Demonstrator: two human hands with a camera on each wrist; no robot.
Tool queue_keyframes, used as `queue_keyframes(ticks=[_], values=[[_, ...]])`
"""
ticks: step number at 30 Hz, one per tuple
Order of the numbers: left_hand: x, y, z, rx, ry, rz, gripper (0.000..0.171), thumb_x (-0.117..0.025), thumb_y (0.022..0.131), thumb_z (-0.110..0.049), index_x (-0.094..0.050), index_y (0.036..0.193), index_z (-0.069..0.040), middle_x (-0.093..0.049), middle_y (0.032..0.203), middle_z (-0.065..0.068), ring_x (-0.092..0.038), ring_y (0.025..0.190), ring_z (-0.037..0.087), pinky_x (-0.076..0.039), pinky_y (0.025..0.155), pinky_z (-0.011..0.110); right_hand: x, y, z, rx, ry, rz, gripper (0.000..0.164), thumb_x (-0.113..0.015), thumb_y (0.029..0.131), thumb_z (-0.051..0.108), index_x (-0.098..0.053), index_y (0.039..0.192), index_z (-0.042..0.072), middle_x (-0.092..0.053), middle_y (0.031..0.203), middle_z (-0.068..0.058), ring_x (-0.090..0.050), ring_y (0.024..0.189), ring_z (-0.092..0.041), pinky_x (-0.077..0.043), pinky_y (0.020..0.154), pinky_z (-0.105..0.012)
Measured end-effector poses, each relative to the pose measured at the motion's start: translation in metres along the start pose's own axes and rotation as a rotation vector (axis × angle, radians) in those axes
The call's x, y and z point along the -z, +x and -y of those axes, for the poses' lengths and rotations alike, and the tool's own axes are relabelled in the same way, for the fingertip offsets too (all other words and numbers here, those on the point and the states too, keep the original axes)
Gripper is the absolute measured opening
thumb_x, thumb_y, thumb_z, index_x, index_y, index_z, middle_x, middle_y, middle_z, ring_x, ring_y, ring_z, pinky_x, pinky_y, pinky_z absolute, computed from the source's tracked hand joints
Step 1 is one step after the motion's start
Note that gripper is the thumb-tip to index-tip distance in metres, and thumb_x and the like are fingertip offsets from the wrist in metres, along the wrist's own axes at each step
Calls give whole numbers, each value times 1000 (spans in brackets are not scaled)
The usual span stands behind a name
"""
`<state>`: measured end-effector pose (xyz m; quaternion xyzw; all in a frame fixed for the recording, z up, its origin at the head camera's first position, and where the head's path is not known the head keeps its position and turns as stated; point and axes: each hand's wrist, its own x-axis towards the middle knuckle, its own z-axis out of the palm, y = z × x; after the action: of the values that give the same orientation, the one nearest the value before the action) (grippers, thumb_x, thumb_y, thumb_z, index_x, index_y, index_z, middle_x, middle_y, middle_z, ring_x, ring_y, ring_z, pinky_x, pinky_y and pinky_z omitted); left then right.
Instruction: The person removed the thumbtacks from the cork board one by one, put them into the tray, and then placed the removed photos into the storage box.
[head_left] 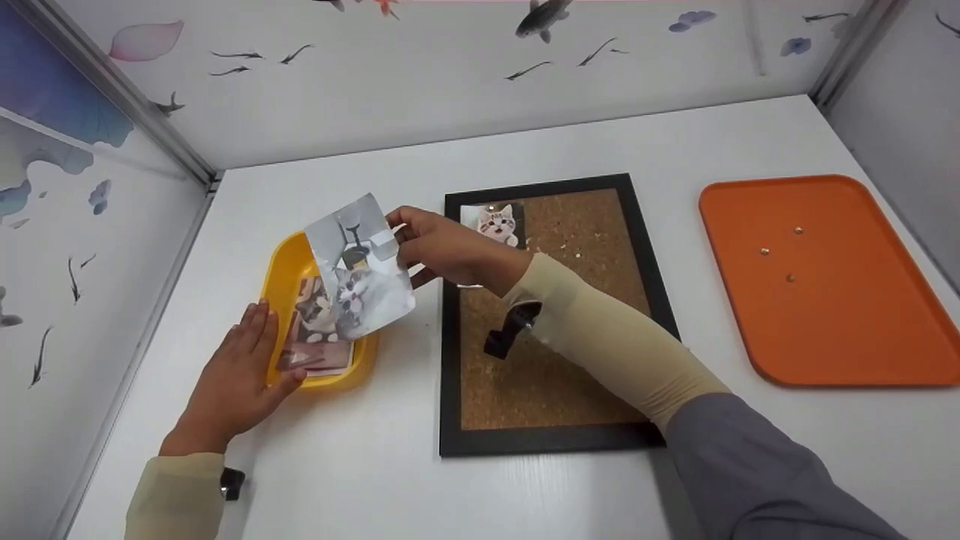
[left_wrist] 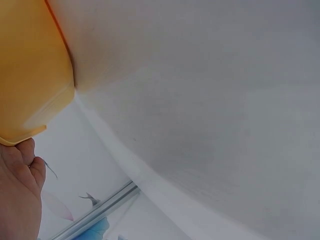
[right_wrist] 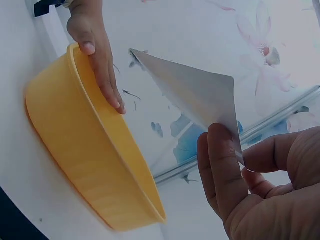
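My right hand pinches the right edge of a photo of a cat, holding it tilted over a yellow basin. In the right wrist view the photo's pale back shows between thumb and fingers. My left hand rests on the basin's left rim, its fingers straight. Inside the basin lie more cat photos, partly covered by the held one. Beneath my right forearm is a black-framed corkboard. Another cat photo sits at its upper left, partly hidden by the hand.
An orange tray stands on the right with several small pins on it. White panels with painted fish border the table at the back and sides.
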<state>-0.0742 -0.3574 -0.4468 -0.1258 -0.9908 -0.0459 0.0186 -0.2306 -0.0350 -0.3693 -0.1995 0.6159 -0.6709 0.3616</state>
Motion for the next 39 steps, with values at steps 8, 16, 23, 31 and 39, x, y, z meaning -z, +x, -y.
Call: queue_keyframes(ticks=[8, 16, 23, 31, 39], values=[[1, 1, 0, -14, -7, -17, 90, -56, 95, -53, -21, 155, 5, -16, 163, 21, -11, 150, 36, -9, 120, 43, -18, 21, -6, -42, 34, -2, 38, -49, 95, -9, -49, 128, 8, -58, 116, -15, -66, 97, -27, -58, 77, -43], [1, 0, 2, -10, -18, -4, 90, -55, 96, -54, -19, 155, 4, -14, 163, 20, -9, 151, 35, -7, 120, 42, -33, 39, -18, -117, 54, -28, 37, -53, 96, -5, -51, 127, 13, -62, 116, -11, -68, 96, -26, -58, 77, -41], [-1, 0, 2, -23, -19, -15, 90, -53, 96, -54, -19, 155, 4, -15, 163, 21, -8, 151, 34, -5, 120, 39, -44, 53, -32, -159, 112, -39, 33, -53, 96, -6, -51, 123, 12, -63, 112, -11, -67, 92, -23, -58, 78, -40], [0, 1, 0, -28, -27, -27, 90, -54, 96, -54, -20, 155, 5, -15, 163, 21, -9, 151, 35, -6, 120, 39, -62, 61, -34, -161, 107, -84, 30, -54, 95, -5, -51, 119, 13, -64, 110, -9, -68, 92, -21, -59, 75, -35], [-1, -1, 2, -48, -32, -60, 89, -57, 96, -52, -23, 153, 7, -17, 162, 23, -12, 150, 36, -10, 120, 42, -77, 69, -43, -124, 66, -33, 31, -52, 97, -8, -47, 123, 7, -61, 108, -14, -67, 91, -24, -56, 84, -44]])
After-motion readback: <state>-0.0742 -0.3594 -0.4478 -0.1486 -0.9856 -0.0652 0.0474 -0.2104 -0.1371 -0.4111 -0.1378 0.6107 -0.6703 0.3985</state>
